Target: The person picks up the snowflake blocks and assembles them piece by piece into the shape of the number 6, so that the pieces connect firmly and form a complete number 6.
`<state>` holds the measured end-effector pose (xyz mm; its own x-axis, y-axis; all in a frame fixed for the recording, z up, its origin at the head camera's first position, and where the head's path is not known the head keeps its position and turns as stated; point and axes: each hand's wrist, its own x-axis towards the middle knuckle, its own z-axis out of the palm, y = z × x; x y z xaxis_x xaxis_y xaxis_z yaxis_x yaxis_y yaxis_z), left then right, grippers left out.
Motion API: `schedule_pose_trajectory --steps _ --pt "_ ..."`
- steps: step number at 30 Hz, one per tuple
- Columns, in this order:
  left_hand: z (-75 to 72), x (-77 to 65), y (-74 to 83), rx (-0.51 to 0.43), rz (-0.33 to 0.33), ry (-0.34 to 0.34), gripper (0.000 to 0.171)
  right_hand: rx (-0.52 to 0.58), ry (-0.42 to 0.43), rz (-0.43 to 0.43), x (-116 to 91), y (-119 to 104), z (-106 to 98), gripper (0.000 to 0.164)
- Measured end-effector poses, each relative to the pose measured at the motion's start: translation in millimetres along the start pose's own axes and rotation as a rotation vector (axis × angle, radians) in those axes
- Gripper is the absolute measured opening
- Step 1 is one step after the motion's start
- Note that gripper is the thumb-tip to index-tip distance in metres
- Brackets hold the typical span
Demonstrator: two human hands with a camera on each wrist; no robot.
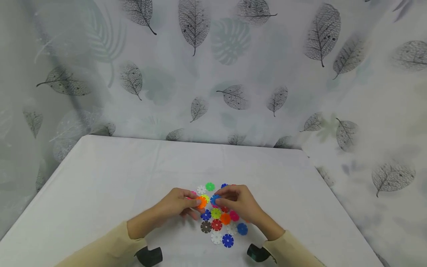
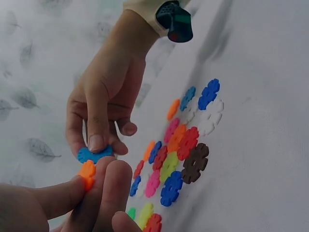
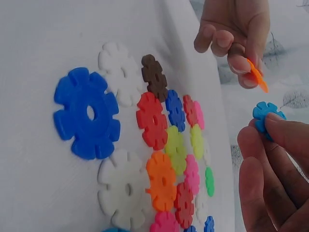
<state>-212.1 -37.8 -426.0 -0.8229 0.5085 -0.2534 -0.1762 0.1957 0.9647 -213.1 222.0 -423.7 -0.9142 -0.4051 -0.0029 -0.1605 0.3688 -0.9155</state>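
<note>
Your left hand (image 1: 176, 204): grip clamped, thumb and fingers pinching an orange disc (image 1: 203, 202). Your right hand (image 1: 241, 204): grip clamped, thumb and finger pinching a light blue disc (image 3: 262, 112). Both discs: notched at the rim, raised off the counter, near each other, not touching.

Step in hand, by judgement: the pair held up between your hands. Next move, by judgement: calls for a steady pinch on each, notches turned to face, should you mean to join them.

Below, lying flat: a mixed-colour spread of like discs. Far end, green disc (image 1: 210, 186). Left, brown disc (image 1: 206, 226). Near end, white disc (image 1: 216, 237) with dark blue disc (image 1: 228, 240) to its right.

Counter (image 1: 116, 178): white, lightly creased. At your cuffs: one dark wrist mount (image 1: 150, 256) each side; sleeves (image 1: 103, 246) pale tan.

Room: pale curtain (image 1: 160, 55), grey leaf prints, beyond the far edge and to left and right.
</note>
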Motion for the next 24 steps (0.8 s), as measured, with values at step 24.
schedule_pose_trajectory --steps 24 --pt "5.9 -5.3 3.8 -0.146 0.024 0.01 0.035 -0.099 0.1 -0.14 -0.4 -19.2 13.7 0.012"
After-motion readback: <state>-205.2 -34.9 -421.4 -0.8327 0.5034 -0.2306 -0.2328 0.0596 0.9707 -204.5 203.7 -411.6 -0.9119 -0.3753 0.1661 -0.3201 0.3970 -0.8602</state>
